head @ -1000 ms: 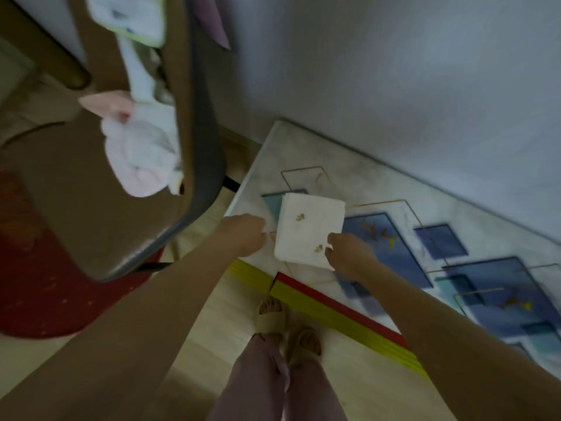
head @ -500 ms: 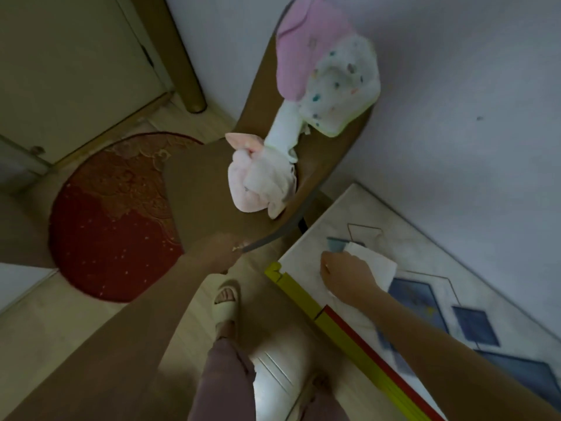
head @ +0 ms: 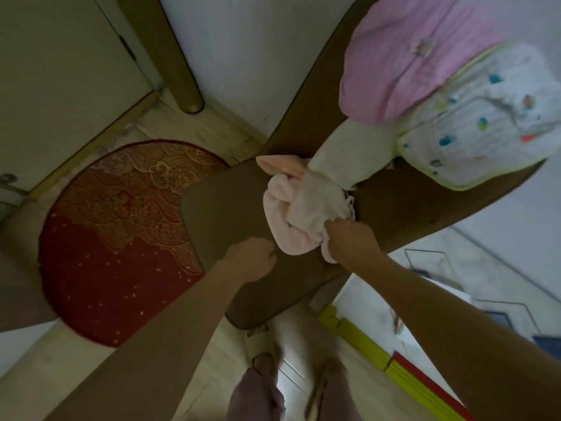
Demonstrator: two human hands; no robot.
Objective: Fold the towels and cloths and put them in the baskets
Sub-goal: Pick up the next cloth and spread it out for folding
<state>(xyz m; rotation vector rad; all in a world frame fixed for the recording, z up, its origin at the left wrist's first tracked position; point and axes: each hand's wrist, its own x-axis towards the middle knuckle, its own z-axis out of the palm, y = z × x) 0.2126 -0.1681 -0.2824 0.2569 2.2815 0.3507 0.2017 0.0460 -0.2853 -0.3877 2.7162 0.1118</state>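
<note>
Where the brown chair (head: 224,214) seat meets its back, a bundled pale cloth (head: 318,208) is heaped on a pink fleece towel (head: 282,226), the long axis run from 7 to 1 o'clock up toward a cream cloth (head: 352,153). The lower edge of the cloth is pinched by the right hand (head: 349,241); at its 9 o'clock the left hand (head: 252,259) is curled into a fist, nothing held. At 1 o'clock a pink quilted cloth (head: 403,62) and a spotted white cloth (head: 485,129) are draped over the chair back; a red mat (head: 115,238) is listed at 9 o'clock, a patterned mat (head: 473,268) at 4.
</note>
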